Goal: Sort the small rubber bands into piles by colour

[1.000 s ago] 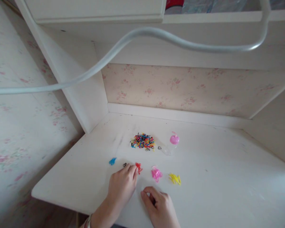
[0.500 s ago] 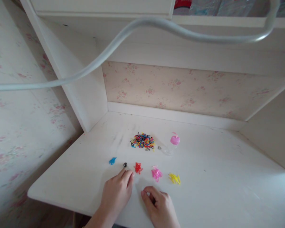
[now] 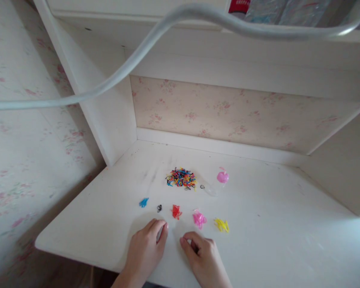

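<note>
My left hand (image 3: 148, 244) is over the front of the white desk, just below a little group of black rubber bands (image 3: 159, 208). Its thumb and fingers are drawn together; anything between them is too small to make out. To its right, my right hand (image 3: 203, 255) has thumb and forefinger pinched, and what they may hold is hidden. Small rubber bands lie sorted in a row: blue ones (image 3: 143, 202), red ones (image 3: 176, 212), pink ones (image 3: 199, 219) and yellow ones (image 3: 221, 225). Behind them sits a mixed pile of coloured bands (image 3: 181, 178).
A clear container with a pink apple-shaped top (image 3: 222, 176) lies right of the mixed pile, with a single black band (image 3: 202, 187) beside it. A pale cable (image 3: 132, 64) crosses the view above. Shelving (image 3: 180, 60) overhangs the white desk (image 3: 276, 240).
My left hand has drawn back from the black bands toward me. My right hand stays pinched in nearly the same spot. The camera view has shifted slightly.
</note>
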